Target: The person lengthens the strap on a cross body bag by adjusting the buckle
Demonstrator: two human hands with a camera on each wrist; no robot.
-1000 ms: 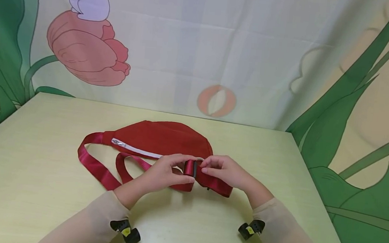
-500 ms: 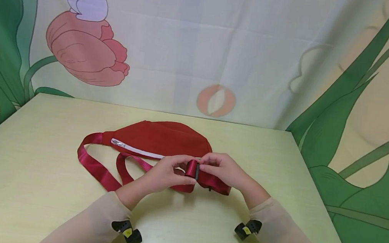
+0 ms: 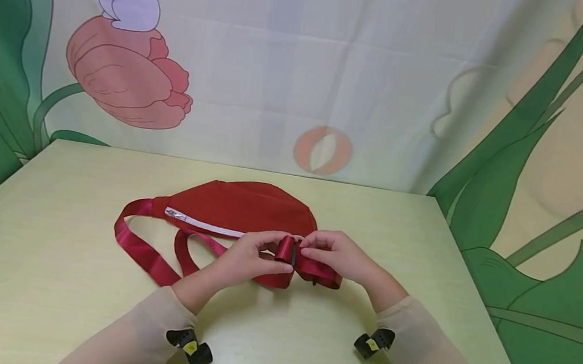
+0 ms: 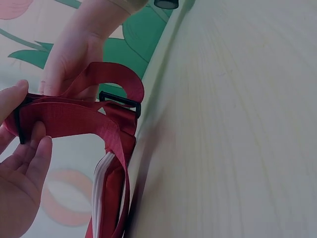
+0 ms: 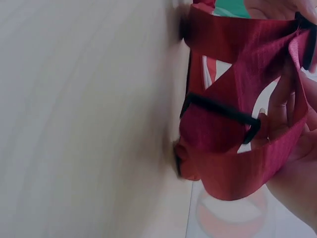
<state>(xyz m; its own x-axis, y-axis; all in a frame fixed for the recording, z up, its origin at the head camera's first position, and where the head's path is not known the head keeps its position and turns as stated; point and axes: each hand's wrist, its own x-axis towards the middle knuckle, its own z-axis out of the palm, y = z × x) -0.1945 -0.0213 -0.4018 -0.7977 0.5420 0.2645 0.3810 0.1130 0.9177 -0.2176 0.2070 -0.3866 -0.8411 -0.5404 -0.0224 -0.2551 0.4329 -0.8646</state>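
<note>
A red waist bag (image 3: 242,206) with a white zipper (image 3: 204,223) lies on the table, its shiny red strap (image 3: 147,253) looping out to the left. Near the bag's right end, my left hand (image 3: 248,256) holds a black slider buckle (image 4: 21,119) between thumb and fingers, with the strap threaded through it. My right hand (image 3: 339,254) pinches the strap right beside that buckle; its fingertips are partly hidden by webbing in the right wrist view. A second black strap ring (image 5: 220,111) sits on the strap's lower loop, close to the bag.
The pale wooden table (image 3: 308,345) reaches back to a curtain (image 3: 237,85) printed with a rabbit and flowers. Large printed leaves (image 3: 507,212) border the right side. Small black cameras (image 3: 193,350) are strapped on both sleeves.
My right fingers have come closer to the buckle, then drawn back slightly. The buckle has turned more edge-on, and the strap loop at right has shifted a little left.
</note>
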